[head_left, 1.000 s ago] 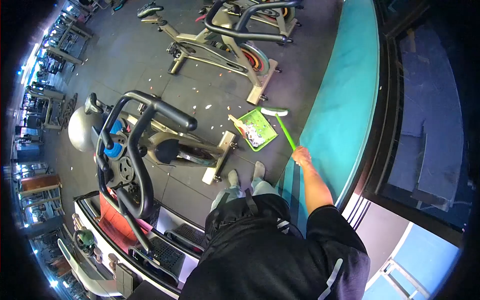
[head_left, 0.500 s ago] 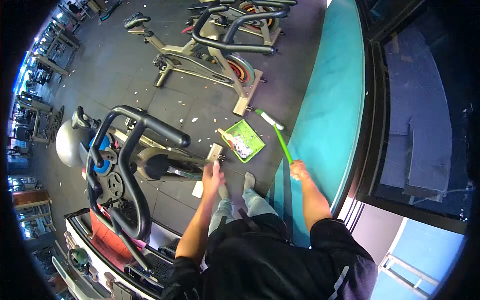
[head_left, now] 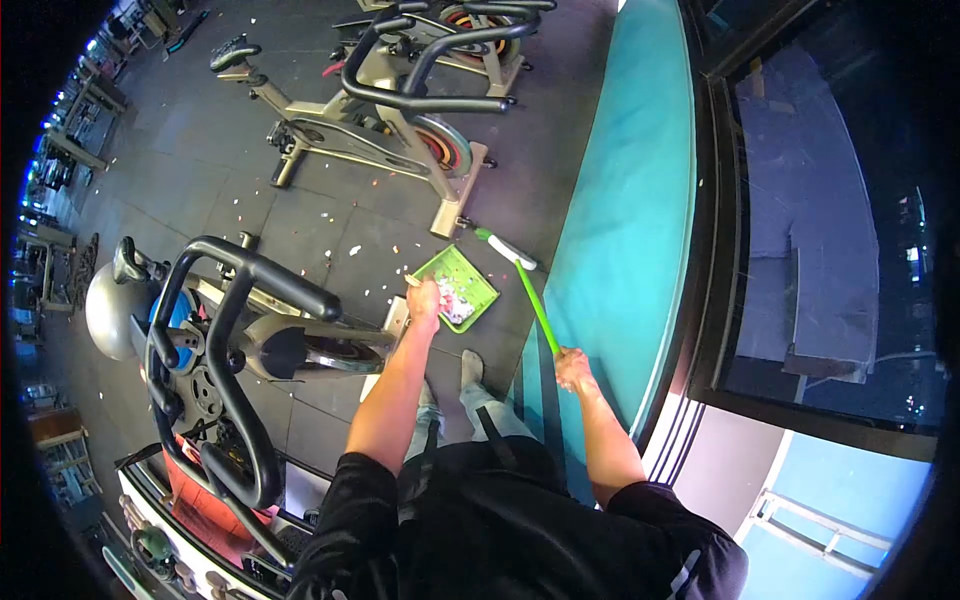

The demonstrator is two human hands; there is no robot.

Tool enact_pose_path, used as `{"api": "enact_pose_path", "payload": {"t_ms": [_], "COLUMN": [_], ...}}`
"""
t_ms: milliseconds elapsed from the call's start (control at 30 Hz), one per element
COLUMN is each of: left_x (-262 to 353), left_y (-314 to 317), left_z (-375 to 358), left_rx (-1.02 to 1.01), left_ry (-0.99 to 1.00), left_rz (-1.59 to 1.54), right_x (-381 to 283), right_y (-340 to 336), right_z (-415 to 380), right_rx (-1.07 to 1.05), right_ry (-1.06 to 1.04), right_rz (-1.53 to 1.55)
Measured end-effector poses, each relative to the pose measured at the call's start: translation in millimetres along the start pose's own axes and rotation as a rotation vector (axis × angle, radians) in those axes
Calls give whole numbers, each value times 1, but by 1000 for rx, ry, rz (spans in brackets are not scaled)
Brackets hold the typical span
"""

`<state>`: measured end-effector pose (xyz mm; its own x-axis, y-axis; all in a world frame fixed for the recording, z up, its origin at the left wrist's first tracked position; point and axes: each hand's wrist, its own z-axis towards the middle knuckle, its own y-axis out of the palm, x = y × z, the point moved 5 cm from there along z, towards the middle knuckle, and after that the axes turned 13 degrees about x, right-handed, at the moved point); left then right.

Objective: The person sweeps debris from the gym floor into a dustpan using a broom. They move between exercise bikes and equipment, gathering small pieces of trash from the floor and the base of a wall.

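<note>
My right hand (head_left: 574, 369) is closed around the green pole of a broom (head_left: 540, 315). The broom's white-and-green head (head_left: 507, 250) rests on the dark floor beside the turquoise strip. My left hand (head_left: 424, 298) is closed at the left edge of a shallow green tray (head_left: 482, 297). A tan stick (head_left: 411, 281) pokes out just beyond its fingers; whether they grip the stick or the tray rim is hidden. White and coloured scraps (head_left: 458, 300) lie inside the tray.
Small pale scraps (head_left: 355, 250) dot the floor. An exercise bike (head_left: 300, 345) stands close on my left, another exercise bike (head_left: 390, 150) ahead. A silver ball (head_left: 112, 312) sits further left. Dark-framed glass (head_left: 800, 230) runs along the right, past the turquoise strip (head_left: 635, 170).
My left hand has reached forward from above the bike's foot to the tray's edge and closed there. The right hand still holds the broom. The whole view has shifted slightly.
</note>
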<state>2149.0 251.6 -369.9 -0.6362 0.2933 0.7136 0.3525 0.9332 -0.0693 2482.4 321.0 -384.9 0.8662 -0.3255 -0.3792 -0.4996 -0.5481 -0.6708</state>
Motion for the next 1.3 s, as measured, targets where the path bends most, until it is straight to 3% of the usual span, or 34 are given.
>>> {"api": "enact_pose_path", "payload": {"t_ms": [100, 300, 400, 533, 667, 767, 967, 1033, 1133, 1267, 1300], "left_x": [-17, -18, -13, -10, -22, -18, -17, -13, -14, -16, -16], "left_y": [-1, 5, 1, -8, -12, -12, -10, -10, -10, -16, -18], "left_z": [10, 17, 16, 8, 21, 18, 7, 4, 3, 8, 6], "left_rx": [108, 114, 119, 145, 117, 136, 122, 152, 164, 235, 241], "left_ry": [61, -3, 1, 40, 24, 11, 33, 22, -15, -50, -37], "left_rz": [54, 32, 53, -18, -52, -7, -43, -50, -70, -153, -200], "right_x": [6, 35, 32, -2, -30, -36, -25, -4, 2, -18, -29], "right_y": [9, 47, 30, -27, -55, -36, -16, -23, -51, -59, -57], "right_z": [10, 16, -22, -62, -21, 45, 84, 77, 37, 22, 34], "right_rx": [11, -211, -210, -128, 11, 62, -50, -228, -163, -15, -2], "right_ry": [22, 73, 151, 102, -138, -307, 2, 50, 156, 129, 23], "right_rz": [-39, 9, 93, -5, -218, -373, -313, -231, -6, 14, -83]}}
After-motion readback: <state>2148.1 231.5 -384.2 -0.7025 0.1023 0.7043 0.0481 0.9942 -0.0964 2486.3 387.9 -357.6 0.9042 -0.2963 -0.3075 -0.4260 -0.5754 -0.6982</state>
